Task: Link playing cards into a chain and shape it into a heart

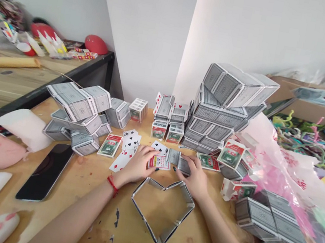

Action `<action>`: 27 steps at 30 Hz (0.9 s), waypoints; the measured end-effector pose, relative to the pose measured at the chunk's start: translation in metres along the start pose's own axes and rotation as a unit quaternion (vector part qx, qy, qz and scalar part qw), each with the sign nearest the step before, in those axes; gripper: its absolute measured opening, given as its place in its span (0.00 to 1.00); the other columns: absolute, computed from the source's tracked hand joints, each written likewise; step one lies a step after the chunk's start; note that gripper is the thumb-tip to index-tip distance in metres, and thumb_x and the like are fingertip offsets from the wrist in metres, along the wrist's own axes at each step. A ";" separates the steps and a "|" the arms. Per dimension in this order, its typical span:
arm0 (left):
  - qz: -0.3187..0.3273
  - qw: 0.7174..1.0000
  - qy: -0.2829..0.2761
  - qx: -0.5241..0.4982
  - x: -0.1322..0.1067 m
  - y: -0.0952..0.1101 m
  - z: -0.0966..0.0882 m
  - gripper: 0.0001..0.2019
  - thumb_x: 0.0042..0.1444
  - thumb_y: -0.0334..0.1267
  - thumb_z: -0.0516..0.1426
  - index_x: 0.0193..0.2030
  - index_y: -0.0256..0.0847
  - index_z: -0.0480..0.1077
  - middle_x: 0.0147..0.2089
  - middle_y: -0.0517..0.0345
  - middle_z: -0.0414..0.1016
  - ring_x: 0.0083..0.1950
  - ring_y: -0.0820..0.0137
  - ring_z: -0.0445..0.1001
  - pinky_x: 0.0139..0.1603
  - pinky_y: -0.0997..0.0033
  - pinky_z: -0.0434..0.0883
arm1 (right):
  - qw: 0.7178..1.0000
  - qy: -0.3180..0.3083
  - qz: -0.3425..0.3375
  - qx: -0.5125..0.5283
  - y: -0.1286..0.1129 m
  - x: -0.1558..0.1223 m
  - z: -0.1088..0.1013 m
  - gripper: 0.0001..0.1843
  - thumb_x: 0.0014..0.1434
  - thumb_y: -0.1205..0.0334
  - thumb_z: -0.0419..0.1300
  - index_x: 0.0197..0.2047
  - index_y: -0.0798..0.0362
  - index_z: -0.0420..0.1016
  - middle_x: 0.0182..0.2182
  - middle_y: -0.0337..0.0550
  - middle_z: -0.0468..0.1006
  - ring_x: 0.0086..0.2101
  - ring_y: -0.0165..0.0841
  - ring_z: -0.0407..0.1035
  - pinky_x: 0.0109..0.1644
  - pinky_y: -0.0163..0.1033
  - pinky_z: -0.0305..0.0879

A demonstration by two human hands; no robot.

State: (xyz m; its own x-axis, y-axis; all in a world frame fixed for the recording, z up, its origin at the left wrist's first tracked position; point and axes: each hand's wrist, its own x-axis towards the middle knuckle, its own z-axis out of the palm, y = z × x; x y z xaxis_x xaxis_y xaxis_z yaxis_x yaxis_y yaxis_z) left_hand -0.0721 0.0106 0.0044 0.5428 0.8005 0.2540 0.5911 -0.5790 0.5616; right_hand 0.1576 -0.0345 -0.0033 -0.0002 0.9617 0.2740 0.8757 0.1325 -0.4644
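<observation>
My left hand, a red string round its wrist, rests by loose cards with thumb and fingertips apart. Between them lies a red-and-white printed card; a spade card is just behind. My right hand has its fingers and thumb closed round grey-backed playing cards. Touching or beside its fingertips is another grey-backed card, tilted up. In front of both hands stands a heart-shaped frame of folded cards, hollow in the middle. Face-up cards lie left of my left hand.
Grey card-built blocks are stacked high at right and lower at left. Card boxes lie about, some upright at the back. A black phone is at left. Pink plastic and yarn crowd the right.
</observation>
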 end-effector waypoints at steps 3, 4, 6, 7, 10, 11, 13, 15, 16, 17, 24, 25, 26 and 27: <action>0.021 1.000 -0.014 0.011 -0.001 0.002 -0.001 0.25 0.50 0.35 0.55 0.57 0.44 0.59 0.54 0.50 0.62 0.58 0.59 0.57 0.59 0.53 0.58 | 1.000 0.005 -0.009 -0.024 -0.001 -0.001 0.004 0.23 0.54 0.51 0.54 0.53 0.48 0.64 0.47 0.45 0.68 0.38 0.36 0.71 0.36 0.40 0.70; 0.020 1.000 -0.012 0.021 -0.001 0.002 0.000 0.26 0.50 0.37 0.55 0.57 0.43 0.58 0.55 0.50 0.62 0.59 0.58 0.56 0.60 0.53 0.57 | 0.999 0.006 -0.011 -0.032 0.000 -0.001 0.006 0.23 0.55 0.51 0.54 0.53 0.49 0.64 0.47 0.46 0.68 0.37 0.36 0.71 0.35 0.39 0.70; 0.010 0.999 -0.004 0.047 0.000 0.000 0.003 0.29 0.50 0.42 0.56 0.59 0.41 0.56 0.59 0.48 0.59 0.62 0.57 0.52 0.61 0.52 0.55 | 0.999 0.015 -0.016 -0.044 0.001 -0.002 0.008 0.21 0.56 0.53 0.53 0.52 0.49 0.65 0.47 0.46 0.68 0.37 0.36 0.71 0.32 0.38 0.69; 0.006 0.998 -0.003 0.062 0.001 -0.001 0.004 0.30 0.50 0.44 0.56 0.60 0.39 0.54 0.61 0.47 0.57 0.63 0.57 0.51 0.62 0.52 0.53 | 0.998 0.022 -0.025 -0.048 0.002 -0.002 0.008 0.20 0.57 0.56 0.52 0.52 0.49 0.65 0.48 0.46 0.69 0.38 0.36 0.70 0.32 0.38 0.69; 0.009 0.995 -0.016 0.103 0.003 -0.002 0.007 0.30 0.54 0.48 0.53 0.60 0.36 0.53 0.63 0.46 0.55 0.64 0.58 0.50 0.63 0.51 0.50 | 0.993 0.029 -0.105 -0.054 0.003 -0.001 0.005 0.16 0.58 0.64 0.50 0.50 0.49 0.68 0.49 0.46 0.70 0.43 0.37 0.66 0.41 0.41 0.68; 0.014 0.993 -0.020 0.113 0.003 -0.001 0.007 0.29 0.55 0.48 0.52 0.60 0.36 0.54 0.62 0.46 0.56 0.64 0.58 0.51 0.63 0.51 0.50 | 0.988 0.019 -0.142 -0.054 0.003 -0.001 0.004 0.16 0.58 0.65 0.50 0.49 0.49 0.69 0.50 0.46 0.69 0.45 0.38 0.65 0.45 0.43 0.66; 0.022 0.992 -0.019 0.125 0.002 0.002 0.005 0.26 0.55 0.48 0.51 0.58 0.37 0.56 0.59 0.47 0.60 0.63 0.58 0.53 0.63 0.51 0.49 | 0.978 -0.023 -0.200 -0.056 0.000 -0.002 0.002 0.17 0.58 0.66 0.50 0.50 0.47 0.69 0.52 0.44 0.68 0.48 0.40 0.60 0.50 0.48 0.61; 0.024 0.991 -0.006 0.131 0.001 0.005 0.002 0.22 0.55 0.46 0.52 0.55 0.39 0.60 0.55 0.49 0.65 0.60 0.58 0.57 0.63 0.50 0.49 | 0.972 -0.065 -0.217 -0.062 -0.004 -0.001 0.001 0.18 0.59 0.64 0.51 0.52 0.45 0.68 0.54 0.41 0.67 0.52 0.44 0.55 0.53 0.53 0.56; 0.022 0.991 0.003 0.130 0.000 0.006 0.001 0.20 0.56 0.44 0.52 0.53 0.40 0.62 0.52 0.50 0.67 0.57 0.59 0.60 0.62 0.49 0.50 | 0.973 -0.077 -0.209 -0.066 -0.006 -0.001 0.001 0.17 0.59 0.62 0.51 0.52 0.45 0.68 0.55 0.40 0.67 0.54 0.45 0.53 0.53 0.55 0.54; 0.018 0.992 0.013 0.126 -0.001 0.007 0.000 0.17 0.56 0.42 0.52 0.51 0.40 0.64 0.49 0.51 0.69 0.54 0.60 0.62 0.62 0.49 0.51 | 0.975 -0.082 -0.194 -0.071 -0.008 -0.001 0.002 0.17 0.59 0.61 0.50 0.52 0.44 0.68 0.55 0.40 0.67 0.55 0.46 0.52 0.54 0.57 0.52; -0.020 0.997 0.074 0.014 -0.002 -0.002 0.002 0.11 0.56 0.31 0.50 0.44 0.42 0.67 0.46 0.52 0.68 0.50 0.65 0.66 0.52 0.58 0.65 | 0.993 -0.001 -0.097 -0.068 -0.004 0.000 0.007 0.16 0.58 0.65 0.50 0.48 0.50 0.71 0.50 0.47 0.69 0.52 0.45 0.55 0.53 0.56 0.55; -0.016 0.997 0.075 0.004 -0.001 -0.002 0.002 0.11 0.55 0.29 0.50 0.44 0.42 0.67 0.47 0.53 0.68 0.51 0.66 0.66 0.53 0.59 0.65 | 0.993 0.005 -0.109 -0.052 -0.004 0.000 0.008 0.15 0.58 0.65 0.50 0.48 0.50 0.71 0.50 0.48 0.70 0.51 0.44 0.56 0.53 0.55 0.56; -0.011 0.997 0.072 -0.002 0.001 -0.003 0.001 0.13 0.55 0.28 0.50 0.45 0.42 0.66 0.48 0.53 0.67 0.53 0.66 0.65 0.55 0.59 0.64 | 0.992 0.006 -0.124 -0.031 -0.005 0.000 0.008 0.15 0.58 0.65 0.50 0.47 0.50 0.71 0.49 0.47 0.70 0.51 0.43 0.57 0.53 0.53 0.58; -0.004 0.998 0.062 -0.005 0.004 -0.003 -0.001 0.14 0.54 0.27 0.50 0.46 0.43 0.66 0.49 0.53 0.67 0.54 0.66 0.64 0.56 0.59 0.63 | 0.990 0.002 -0.139 -0.010 -0.007 0.000 0.008 0.15 0.59 0.64 0.50 0.48 0.49 0.70 0.47 0.47 0.71 0.49 0.42 0.59 0.52 0.51 0.59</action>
State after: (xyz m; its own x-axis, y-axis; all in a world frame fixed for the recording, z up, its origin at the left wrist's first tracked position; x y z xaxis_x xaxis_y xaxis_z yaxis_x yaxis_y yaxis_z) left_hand -0.0720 0.0158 0.0045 0.4590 0.8187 0.3451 0.5894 -0.5712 0.5712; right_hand 0.1478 -0.0334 -0.0069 -0.2410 0.8879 0.3919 0.8516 0.3871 -0.3534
